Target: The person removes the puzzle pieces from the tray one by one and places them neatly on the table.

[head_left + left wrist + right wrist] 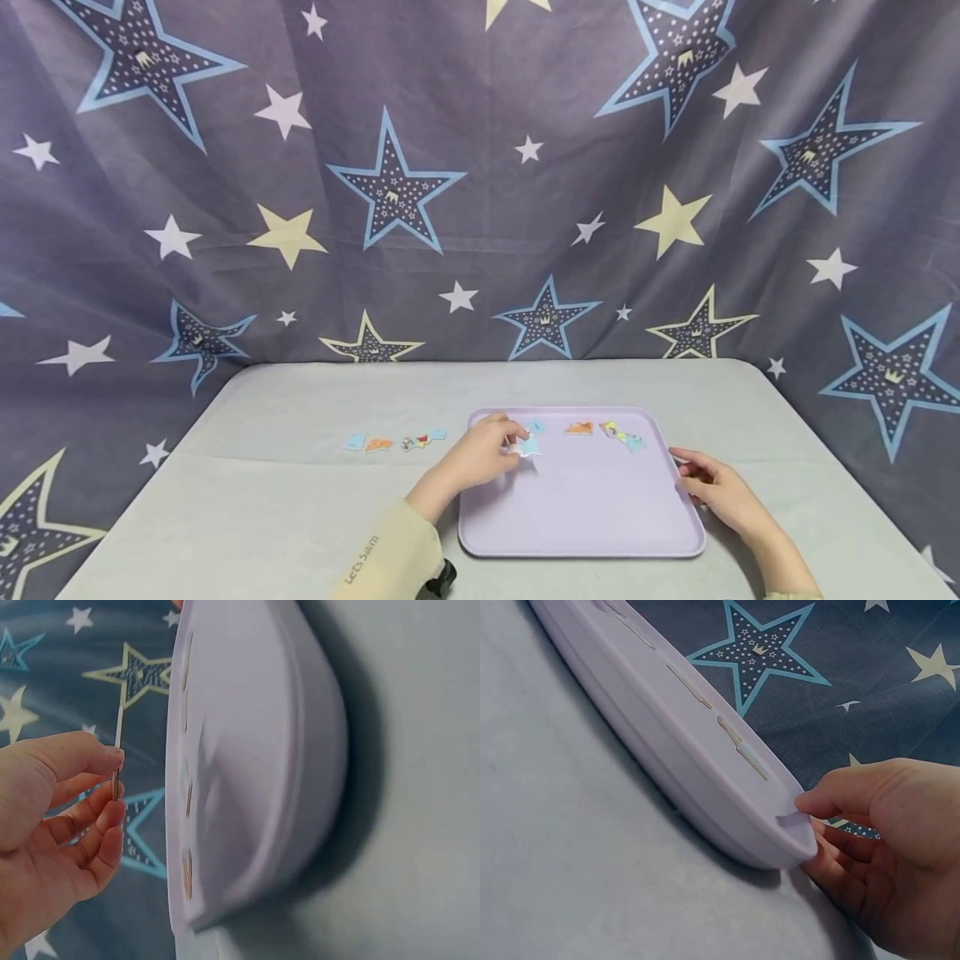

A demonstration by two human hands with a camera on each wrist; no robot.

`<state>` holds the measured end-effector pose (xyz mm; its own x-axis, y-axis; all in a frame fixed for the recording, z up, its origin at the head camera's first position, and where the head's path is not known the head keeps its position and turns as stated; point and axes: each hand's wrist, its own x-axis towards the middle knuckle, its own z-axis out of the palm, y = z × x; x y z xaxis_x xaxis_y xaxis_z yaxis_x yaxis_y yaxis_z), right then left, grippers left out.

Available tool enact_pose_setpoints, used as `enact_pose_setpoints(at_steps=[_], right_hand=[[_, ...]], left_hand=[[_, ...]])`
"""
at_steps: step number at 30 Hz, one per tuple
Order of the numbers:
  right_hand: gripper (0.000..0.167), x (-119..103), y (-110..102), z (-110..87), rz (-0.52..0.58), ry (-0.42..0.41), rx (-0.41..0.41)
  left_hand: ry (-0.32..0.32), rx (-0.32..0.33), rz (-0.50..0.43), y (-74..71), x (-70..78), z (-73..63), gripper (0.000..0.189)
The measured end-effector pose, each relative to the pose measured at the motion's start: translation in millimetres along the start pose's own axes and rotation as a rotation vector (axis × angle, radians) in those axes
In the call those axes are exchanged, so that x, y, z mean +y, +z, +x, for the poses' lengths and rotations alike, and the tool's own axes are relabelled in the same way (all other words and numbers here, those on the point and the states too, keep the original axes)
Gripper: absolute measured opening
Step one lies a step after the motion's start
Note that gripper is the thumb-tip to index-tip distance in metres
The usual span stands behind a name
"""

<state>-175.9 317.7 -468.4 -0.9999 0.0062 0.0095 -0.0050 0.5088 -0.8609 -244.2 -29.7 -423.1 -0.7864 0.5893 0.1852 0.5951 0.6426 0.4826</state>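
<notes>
Light-blue puzzle piece [529, 447] pinched in my left hand [486, 452], just above the purple tray [585, 517]; my right hand [718, 496] grips the tray on its right side. I'd go for a light pinch near the edge and a steady tray so nothing slides.

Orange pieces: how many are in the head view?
2: one orange piece on the table, left of the tray; another inside it. The left hand may hide more.
</notes>
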Motion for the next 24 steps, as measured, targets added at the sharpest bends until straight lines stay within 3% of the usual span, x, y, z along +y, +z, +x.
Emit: enact_pose_setpoints(at_steps=[10,18,24], right_hand=[[0.046,-0.9,-0.1,0.3,-0.006,-0.005,-0.008],[0.046,0.5,-0.5,-1.2,0.019,0.003,-0.013],[0.045,-0.1,-0.5,-1.6,0.01,-0.007,-0.006]], left_hand=[[0.003,0.072,-0.006,-16.1,-22.1,-17.4,0.029],[-0.056,0.094,0.013,-25.5,-38.8,-31.8,0.027],[-0.066,0.111,0.045,-33.1,-52.2,-43.8,0.025]])
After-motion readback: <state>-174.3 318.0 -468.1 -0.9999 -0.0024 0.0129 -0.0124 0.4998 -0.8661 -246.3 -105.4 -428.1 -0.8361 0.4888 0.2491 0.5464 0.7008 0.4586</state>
